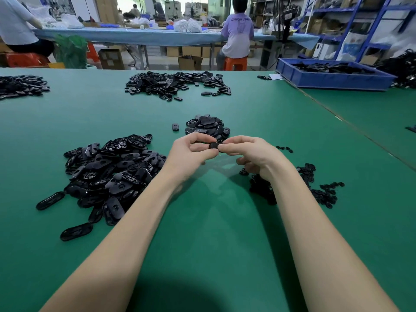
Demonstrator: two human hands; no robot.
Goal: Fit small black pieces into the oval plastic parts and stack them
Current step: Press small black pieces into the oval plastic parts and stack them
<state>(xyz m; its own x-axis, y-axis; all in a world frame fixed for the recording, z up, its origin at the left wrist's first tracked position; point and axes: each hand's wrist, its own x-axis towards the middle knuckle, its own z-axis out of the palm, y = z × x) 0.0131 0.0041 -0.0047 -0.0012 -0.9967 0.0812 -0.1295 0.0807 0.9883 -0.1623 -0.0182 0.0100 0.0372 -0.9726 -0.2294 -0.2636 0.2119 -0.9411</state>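
Note:
My left hand (191,152) and my right hand (249,154) meet above the green table (202,233), both pinching one black oval plastic part (214,145) between their fingertips. Most of that part is hidden by the fingers. A big loose heap of oval parts (110,172) lies to the left of my left arm. A smaller pile of oval parts (206,126) sits just beyond my hands. Small black pieces (319,190) are scattered in a heap on the right, partly behind my right wrist.
More heaps of black parts lie at the far centre (175,84) and far left (20,85). A blue bin (333,78) with black parts stands at the back right. A single oval part (175,127) lies alone. People sit at a blue-covered bench behind.

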